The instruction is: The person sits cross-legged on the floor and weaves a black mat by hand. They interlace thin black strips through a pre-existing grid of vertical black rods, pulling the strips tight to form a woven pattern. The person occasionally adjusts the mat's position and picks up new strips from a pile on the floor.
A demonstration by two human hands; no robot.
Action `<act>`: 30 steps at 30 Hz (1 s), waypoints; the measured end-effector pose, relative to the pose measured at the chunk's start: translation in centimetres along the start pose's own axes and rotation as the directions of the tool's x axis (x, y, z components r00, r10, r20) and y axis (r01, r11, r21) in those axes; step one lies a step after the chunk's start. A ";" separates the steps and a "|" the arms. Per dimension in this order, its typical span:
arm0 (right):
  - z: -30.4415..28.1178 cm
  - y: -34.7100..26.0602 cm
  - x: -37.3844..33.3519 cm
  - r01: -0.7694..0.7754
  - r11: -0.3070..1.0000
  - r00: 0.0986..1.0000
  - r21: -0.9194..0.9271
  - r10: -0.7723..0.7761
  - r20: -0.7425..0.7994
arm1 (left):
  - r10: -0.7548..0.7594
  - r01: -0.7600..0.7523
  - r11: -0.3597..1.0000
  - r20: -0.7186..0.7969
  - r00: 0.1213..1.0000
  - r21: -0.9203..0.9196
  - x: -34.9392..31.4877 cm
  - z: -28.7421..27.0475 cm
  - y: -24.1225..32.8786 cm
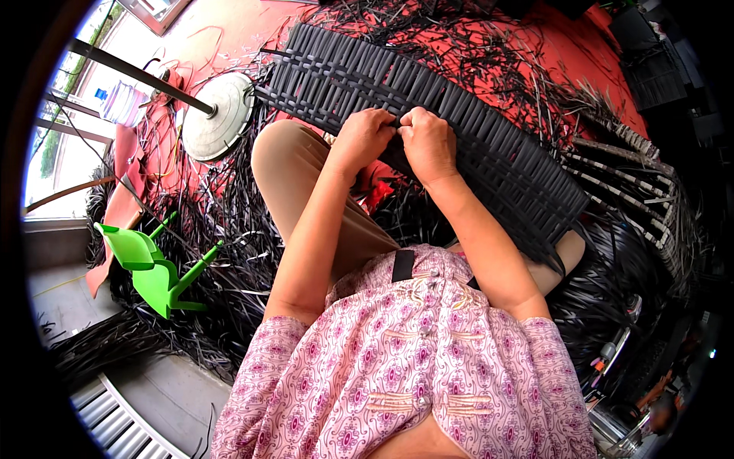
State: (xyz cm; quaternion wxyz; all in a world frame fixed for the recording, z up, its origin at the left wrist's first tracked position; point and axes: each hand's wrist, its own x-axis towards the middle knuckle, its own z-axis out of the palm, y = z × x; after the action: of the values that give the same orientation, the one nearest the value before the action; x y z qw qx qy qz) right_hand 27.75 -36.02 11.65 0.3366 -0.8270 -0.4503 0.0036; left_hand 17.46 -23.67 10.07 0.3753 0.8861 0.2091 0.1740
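Observation:
A long black woven panel (489, 145) of flat plastic strips lies slantwise across my knees, from upper left to lower right. At its near edge, both hands meet with their fingertips almost touching. My left hand (364, 138) is closed in a pinch at the weave. Beside it, my right hand (427, 142) is pinched too, thumb and fingers pressed together. Whatever strip they grip is hidden by the fingers. Loose strip ends stick out from the panel's left end, and others hang at its lower right corner.
Heaps of loose black strips (222, 283) cover much of the red floor (229, 23). A round pale base with a pole (218, 115) stands at left, above a tipped green plastic chair (157, 268). Right of the panel sits a strip-wrapped frame (642, 176). Tools (608, 356) lie at lower right.

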 end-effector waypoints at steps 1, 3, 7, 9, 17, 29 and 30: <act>-0.1 -0.1 -0.1 -0.003 1.000 1.000 0.016 0.003 0.008 | -0.085 0.088 0.990 0.033 0.996 -0.108 0.0 -0.3 0.2; 0.5 -0.1 0.0 0.034 0.999 0.999 0.010 -0.034 0.012 | -0.195 0.204 0.957 0.065 0.979 -0.207 -0.1 -0.9 0.7; -0.2 -1.1 -0.2 0.147 0.987 0.987 0.060 -0.150 0.060 | -0.259 0.239 0.936 -0.045 0.965 -0.260 -0.7 -1.8 -0.1; -1.2 -1.8 -0.2 0.286 0.958 0.957 0.010 -0.285 -0.057 | -0.274 0.244 0.950 -0.148 0.950 -0.195 -0.9 -3.5 -0.8; -0.3 -3.4 3.5 0.288 0.825 0.951 0.486 -0.305 -0.047 | 0.093 -0.078 0.994 -0.237 0.967 0.074 -1.5 -10.3 2.8; 0.6 -1.1 3.3 -0.235 0.663 0.971 0.711 0.136 0.195 | -0.093 0.128 0.981 -0.227 0.969 0.143 0.7 -5.4 -2.6; 0.7 -1.1 3.3 -0.241 0.671 0.970 0.701 0.141 0.198 | -0.098 0.142 0.967 -0.206 0.974 0.210 0.7 -4.7 -2.5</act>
State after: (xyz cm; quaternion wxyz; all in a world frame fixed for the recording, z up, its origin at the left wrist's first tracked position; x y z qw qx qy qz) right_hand 28.63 -32.79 12.73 0.6019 -0.6692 -0.3440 0.2677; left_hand 15.32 -18.97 11.41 0.2611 0.8871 0.3163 0.2115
